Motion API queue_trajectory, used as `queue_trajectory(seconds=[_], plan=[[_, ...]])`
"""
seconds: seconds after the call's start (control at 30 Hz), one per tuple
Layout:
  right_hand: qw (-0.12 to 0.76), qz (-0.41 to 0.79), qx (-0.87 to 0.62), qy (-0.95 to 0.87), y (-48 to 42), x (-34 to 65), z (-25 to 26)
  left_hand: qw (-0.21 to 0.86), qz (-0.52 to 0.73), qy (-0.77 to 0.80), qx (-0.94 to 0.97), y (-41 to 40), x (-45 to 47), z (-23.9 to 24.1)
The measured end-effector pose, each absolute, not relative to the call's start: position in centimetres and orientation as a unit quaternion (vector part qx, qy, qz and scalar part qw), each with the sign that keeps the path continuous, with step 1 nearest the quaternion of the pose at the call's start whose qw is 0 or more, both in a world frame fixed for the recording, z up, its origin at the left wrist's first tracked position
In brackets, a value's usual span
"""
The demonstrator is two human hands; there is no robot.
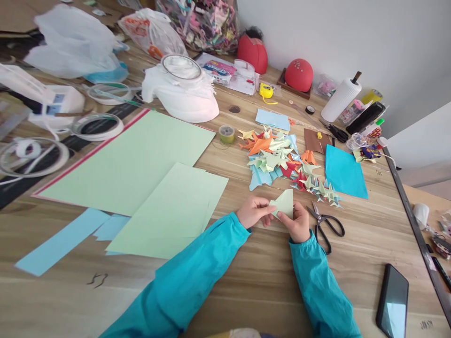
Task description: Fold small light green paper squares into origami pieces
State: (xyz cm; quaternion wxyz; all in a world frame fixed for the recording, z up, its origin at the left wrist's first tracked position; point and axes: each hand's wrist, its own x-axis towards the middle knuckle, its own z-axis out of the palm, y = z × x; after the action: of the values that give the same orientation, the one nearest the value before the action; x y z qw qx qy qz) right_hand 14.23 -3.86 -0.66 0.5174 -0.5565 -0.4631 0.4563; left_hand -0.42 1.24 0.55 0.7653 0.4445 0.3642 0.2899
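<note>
A small piece of folded pale green paper (284, 203) is held up between my two hands, just above the wooden table. My left hand (254, 211) pinches its left corner between thumb and fingers. On the other side, my right hand (298, 222) grips the lower right edge, thumb in front. Right behind the paper lies a heap of folded paper cranes (278, 157) in green, blue, orange and red. Black-handled scissors (324, 223) rest beside my right hand, their blades apart.
Large green paper sheets (169, 211) and blue paper strips (63, 241) lie at left. A phone (392, 300) is near the right edge. A turquoise square (345, 171), a spool of thread (226, 134) and a yellow tape measure (266, 91) sit farther back. Tape rolls and bags crowd the far left.
</note>
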Motion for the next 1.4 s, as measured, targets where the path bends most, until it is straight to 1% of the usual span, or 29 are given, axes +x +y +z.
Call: queue_trajectory(seconds=[0.3,0.4,0.53,0.67,0.77,1.23,1.4], plan=[[0.515,0.465,-0.56,-0.453,-3.8,13.9,-0.5,0.768,0.283,0.351,0.455,1.3,-0.4,0.6],[0.528,0.411,-0.59,-0.453,-3.9,13.9,-0.6,0.776,0.292,0.352,0.434,1.3,-0.2,0.4],[0.537,0.3,-0.612,-0.497,-4.1,14.0,-1.0,0.788,0.296,0.358,0.404,1.3,-0.1,0.2],[0.505,0.191,-0.634,-0.554,-4.5,13.8,-1.3,0.792,0.298,0.363,0.39,1.4,-0.2,0.3],[0.48,0.138,-0.645,-0.578,-4.6,13.7,-1.3,0.792,0.293,0.362,0.394,1.5,-0.3,0.4],[0.434,0.037,-0.673,-0.598,-4.6,13.8,-1.7,0.785,0.285,0.374,0.402,1.4,-0.4,0.5],[0.437,0.025,-0.665,-0.604,-4.5,13.9,-1.6,0.801,0.269,0.366,0.39,1.5,-0.7,0.5]])
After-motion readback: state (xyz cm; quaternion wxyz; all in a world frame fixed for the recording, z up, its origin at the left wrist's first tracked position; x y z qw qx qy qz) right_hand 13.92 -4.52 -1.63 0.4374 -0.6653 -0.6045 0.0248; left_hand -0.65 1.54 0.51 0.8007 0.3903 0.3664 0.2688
